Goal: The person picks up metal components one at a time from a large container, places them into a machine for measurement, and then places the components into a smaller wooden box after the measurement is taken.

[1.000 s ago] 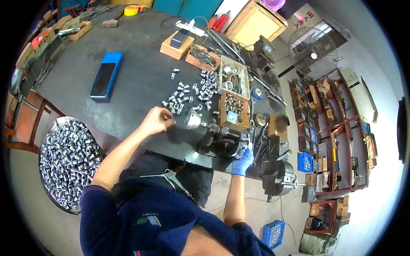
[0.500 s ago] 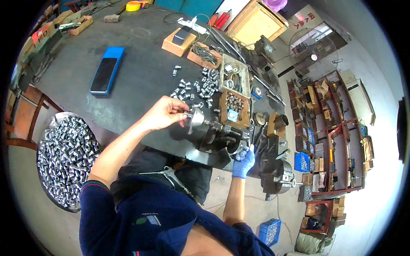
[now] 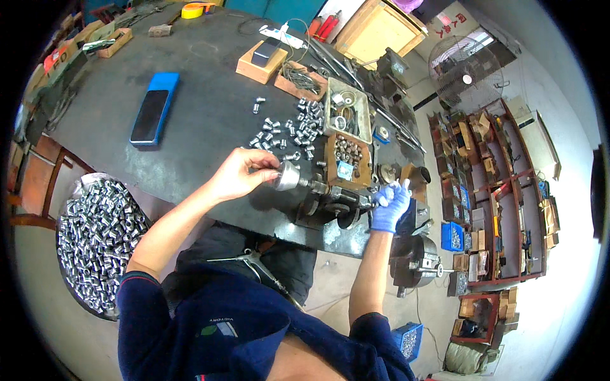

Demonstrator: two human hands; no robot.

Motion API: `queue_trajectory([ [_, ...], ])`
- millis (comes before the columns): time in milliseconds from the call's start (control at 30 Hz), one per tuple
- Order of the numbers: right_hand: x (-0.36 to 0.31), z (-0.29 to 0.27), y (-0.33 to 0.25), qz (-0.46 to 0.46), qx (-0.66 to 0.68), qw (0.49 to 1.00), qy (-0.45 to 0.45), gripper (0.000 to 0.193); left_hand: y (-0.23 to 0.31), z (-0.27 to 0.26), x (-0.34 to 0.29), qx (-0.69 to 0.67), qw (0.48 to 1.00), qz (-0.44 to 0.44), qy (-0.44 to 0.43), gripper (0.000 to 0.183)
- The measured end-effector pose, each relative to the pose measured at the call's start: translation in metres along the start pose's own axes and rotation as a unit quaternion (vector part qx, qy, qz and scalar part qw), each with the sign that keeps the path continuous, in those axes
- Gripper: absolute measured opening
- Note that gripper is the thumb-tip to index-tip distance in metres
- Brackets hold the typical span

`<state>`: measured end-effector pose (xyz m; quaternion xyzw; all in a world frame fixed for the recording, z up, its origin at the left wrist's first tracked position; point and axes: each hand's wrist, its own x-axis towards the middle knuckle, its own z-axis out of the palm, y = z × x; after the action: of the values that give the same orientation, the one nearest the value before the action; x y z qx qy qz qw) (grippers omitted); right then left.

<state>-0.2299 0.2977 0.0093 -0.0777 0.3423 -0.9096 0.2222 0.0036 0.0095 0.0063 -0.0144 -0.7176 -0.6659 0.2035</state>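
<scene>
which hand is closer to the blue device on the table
The left. The bare left hand is at the silver round part, to the right of the blue device and nearer the person; the gloved right hand is farther right.

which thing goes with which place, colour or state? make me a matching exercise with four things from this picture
1. left hand
2. right hand
3. rectangular device
4. large heap of metal parts

A. blue and black
B. at the picture's lower left
C. gloved
D. bare, at the silver round head

Pairs: 1-D, 2-C, 3-A, 4-B
</scene>
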Motion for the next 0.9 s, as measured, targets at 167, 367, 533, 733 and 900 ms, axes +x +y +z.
queue_trajectory([
  [167, 0.046, -0.064, 0.03, 0.008, -0.015, 0.997, 0.078, 0.035, -0.002, 0.017, -0.002, -0.085, 0.995, -0.025, 0.052, 0.006],
  [367, 0.015, -0.115, 0.085, -0.045, -0.148, 0.97, 0.185, 0.021, -0.009, 0.02, -0.004, -0.082, 0.995, -0.029, 0.058, 0.004],
  [533, -0.068, -0.063, 0.053, 0.01, -0.105, 0.984, 0.145, 0.031, -0.016, 0.02, -0.008, -0.097, 0.993, -0.018, 0.064, 0.006],
  [733, -0.092, -0.024, 0.014, -0.042, -0.088, 0.993, 0.064, 0.035, -0.008, 0.0, -0.008, -0.179, 0.981, -0.01, 0.07, 0.021],
  [900, -0.084, -0.003, 0.006, -0.092, -0.112, 0.989, 0.032, 0.034, -0.017, 0.014, -0.007, 0.073, 0.994, 0.013, 0.075, 0.023],
])
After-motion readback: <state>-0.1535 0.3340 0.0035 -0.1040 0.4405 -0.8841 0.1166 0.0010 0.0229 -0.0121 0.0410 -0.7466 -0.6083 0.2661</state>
